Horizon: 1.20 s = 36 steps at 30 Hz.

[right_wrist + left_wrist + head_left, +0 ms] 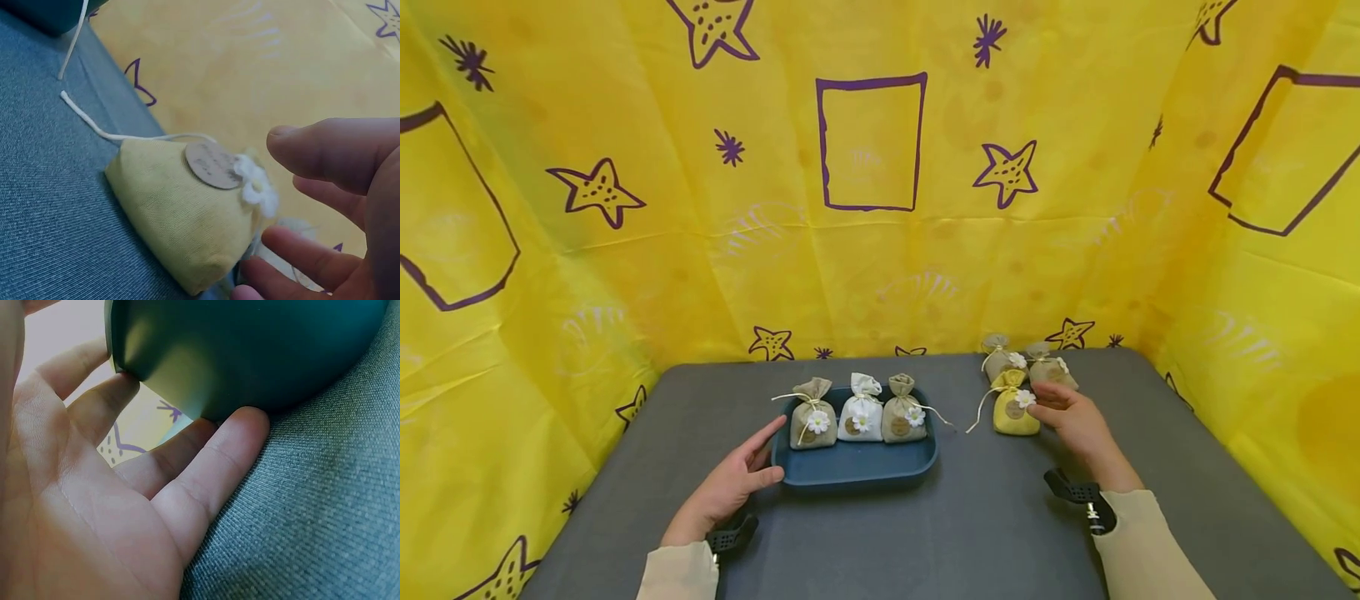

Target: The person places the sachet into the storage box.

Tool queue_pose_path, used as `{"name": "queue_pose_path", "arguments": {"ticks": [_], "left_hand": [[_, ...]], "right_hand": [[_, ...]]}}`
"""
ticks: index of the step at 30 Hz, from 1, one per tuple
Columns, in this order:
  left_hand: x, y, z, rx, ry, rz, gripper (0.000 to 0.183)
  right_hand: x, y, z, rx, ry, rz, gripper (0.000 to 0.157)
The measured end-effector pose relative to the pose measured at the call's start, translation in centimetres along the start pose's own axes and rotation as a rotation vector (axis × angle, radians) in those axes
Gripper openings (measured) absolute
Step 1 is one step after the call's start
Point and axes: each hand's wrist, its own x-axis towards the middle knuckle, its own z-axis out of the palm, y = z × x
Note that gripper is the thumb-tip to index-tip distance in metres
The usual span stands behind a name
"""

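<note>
A blue tray [853, 473] holds three small drawstring sachets along its back: a beige sachet [805, 432], a white sachet [855, 410] and another beige sachet [901, 410], each with a white flower. At the tray's left end, my left hand [730, 483] touches the side with spread, fairly straight fingers; the left wrist view shows fingertips against the tray wall [250, 350]. To the right of the tray, a yellow sachet [1011, 417] with a round tag sits on the table. My right hand [1078, 425] is beside it, thumb and fingers apart around its flower side, not gripping it.
Two more beige sachets, one at the back [997, 360] and one to its right [1048, 371], stand behind the yellow one. The grey cloth-covered table [895, 542] meets yellow patterned curtains [880, 283] at the back and sides.
</note>
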Motion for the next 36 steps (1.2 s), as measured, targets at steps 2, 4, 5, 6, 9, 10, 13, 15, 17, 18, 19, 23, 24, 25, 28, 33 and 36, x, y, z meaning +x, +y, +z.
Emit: {"name": "queue_pose_path", "arguments": {"ticks": [2,4,5,6,9,10,13,15,17,18,19,23,24,25,28,33,36], "left_hand": [[0.06,-0.04,0.02,-0.003,-0.005,0.005,0.075],[0.11,-0.03,0.04,-0.003,-0.004,0.003,0.075],[0.12,-0.03,0.04,0.001,-0.001,0.0,0.075],[0.14,-0.01,0.03,0.001,0.0,-0.004,0.075],[0.15,0.01,0.02,0.012,0.01,-0.017,0.075],[0.15,0.0,0.01,0.017,0.014,-0.021,0.075],[0.16,-0.01,-0.01,0.026,0.021,-0.03,0.075],[0.16,-0.02,-0.01,0.027,0.022,-0.032,0.075],[0.16,-0.05,-0.02,0.027,0.021,-0.033,0.075],[0.16,-0.09,-0.02,0.028,0.021,-0.032,0.075],[0.16,-0.11,-0.02,0.029,0.021,-0.031,0.075],[0.16,-0.11,-0.01,0.037,0.024,-0.032,0.075],[0.15,-0.09,-0.01,0.039,0.024,-0.033,0.076],[0.13,-0.06,-0.01,0.041,0.025,-0.034,0.076],[0.09,0.02,0.01,0.047,0.029,-0.037,0.075],[0.1,0.08,0.05,0.045,0.029,-0.041,0.076],[0.1,0.07,0.05,0.044,0.025,-0.042,0.076]], "right_hand": [[0.0,0.22,0.09,-0.001,-0.006,-0.003,0.056],[-0.02,0.4,0.17,-0.008,-0.015,-0.004,0.056],[-0.02,0.5,0.21,-0.014,-0.022,-0.005,0.056],[-0.03,0.6,0.26,-0.018,-0.026,-0.002,0.056],[0.03,0.66,0.41,-0.031,-0.045,-0.006,0.057],[0.05,0.68,0.47,-0.029,-0.049,-0.005,0.057],[0.07,0.64,0.62,-0.03,-0.068,-0.011,0.061],[0.04,0.58,0.69,-0.047,-0.071,-0.004,0.062],[0.01,0.51,0.71,-0.071,-0.073,-0.011,0.061],[0.01,0.51,0.72,-0.082,-0.068,-0.011,0.06],[0.03,0.55,0.72,-0.094,-0.062,-0.013,0.058],[0.22,0.86,0.73,-0.108,-0.069,-0.033,0.056],[0.29,0.95,0.76,-0.109,-0.07,-0.034,0.055],[0.35,1.03,0.78,-0.118,-0.072,-0.035,0.054],[0.32,0.99,0.83,-0.131,-0.072,-0.034,0.05],[0.14,0.65,0.93,-0.124,-0.077,-0.039,0.043],[0.23,0.66,0.98,-0.106,-0.077,-0.041,0.04]]}}
